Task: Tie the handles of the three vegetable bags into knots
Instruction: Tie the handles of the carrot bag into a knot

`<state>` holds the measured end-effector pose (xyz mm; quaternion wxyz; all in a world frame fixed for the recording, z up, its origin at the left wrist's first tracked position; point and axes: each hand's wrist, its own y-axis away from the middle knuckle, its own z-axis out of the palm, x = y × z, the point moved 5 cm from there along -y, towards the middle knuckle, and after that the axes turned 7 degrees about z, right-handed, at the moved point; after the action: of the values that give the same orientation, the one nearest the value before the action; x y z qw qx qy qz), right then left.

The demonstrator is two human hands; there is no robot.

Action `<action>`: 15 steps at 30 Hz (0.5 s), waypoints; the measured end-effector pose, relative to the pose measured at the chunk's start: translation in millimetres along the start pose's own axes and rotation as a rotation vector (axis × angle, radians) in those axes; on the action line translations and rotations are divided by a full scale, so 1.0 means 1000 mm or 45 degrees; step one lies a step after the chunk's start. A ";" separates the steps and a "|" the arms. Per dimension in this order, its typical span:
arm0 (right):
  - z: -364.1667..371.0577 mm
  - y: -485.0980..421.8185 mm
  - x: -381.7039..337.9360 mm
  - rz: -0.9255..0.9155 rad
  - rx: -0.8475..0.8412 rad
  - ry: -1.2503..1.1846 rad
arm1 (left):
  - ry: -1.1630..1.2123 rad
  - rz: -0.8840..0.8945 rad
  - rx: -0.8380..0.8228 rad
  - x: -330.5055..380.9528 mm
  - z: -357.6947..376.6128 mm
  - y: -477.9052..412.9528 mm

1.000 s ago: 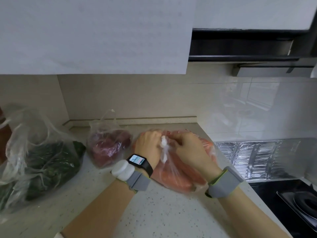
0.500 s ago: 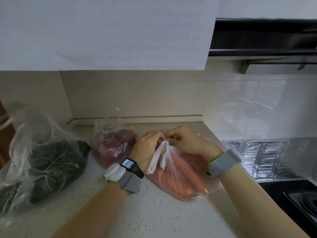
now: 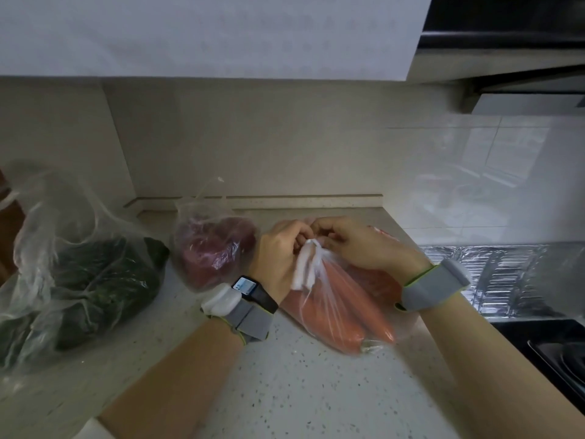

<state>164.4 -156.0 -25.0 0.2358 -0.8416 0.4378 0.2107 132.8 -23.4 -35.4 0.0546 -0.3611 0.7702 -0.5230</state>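
Note:
A clear plastic bag of orange carrots (image 3: 342,308) lies on the speckled counter (image 3: 285,384) in front of me. Its white handles (image 3: 305,267) are bunched together and hang down from my fingers. My left hand (image 3: 278,251) and my right hand (image 3: 354,242) meet above the bag, both pinching the handles at the same spot. To the left stands a small bag of purple vegetables (image 3: 212,245) with its handles loose and upright. Farther left lies a big bag of dark green vegetables (image 3: 91,286), its top open and loose.
A tiled backsplash and a low ledge (image 3: 253,201) run behind the bags. Foil sheeting (image 3: 493,274) lines the wall on the right above a black stove top (image 3: 550,346). A white cabinet hangs overhead.
Both hands have risen slightly and drawn the carrot bag's handles up into a tight bunch, with the loose ends now hanging below my left fingers. The view has shifted to the left.

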 end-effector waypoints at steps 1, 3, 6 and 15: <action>0.000 0.000 0.001 0.000 -0.005 -0.009 | 0.094 -0.003 0.001 -0.003 -0.004 0.001; -0.001 0.001 0.001 -0.007 -0.023 -0.032 | 0.255 -0.077 -0.085 -0.011 -0.007 0.005; 0.000 0.000 -0.001 -0.032 -0.056 -0.026 | 0.266 -0.308 -0.332 -0.019 -0.001 0.008; -0.002 0.008 -0.010 -0.086 0.145 0.166 | 0.571 -0.517 -0.336 -0.025 -0.009 0.009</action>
<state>153.3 -155.0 -19.4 0.2612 -0.8530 0.4351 0.1220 142.6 0.8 -46.7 -0.2690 -0.3870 0.7365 -0.4853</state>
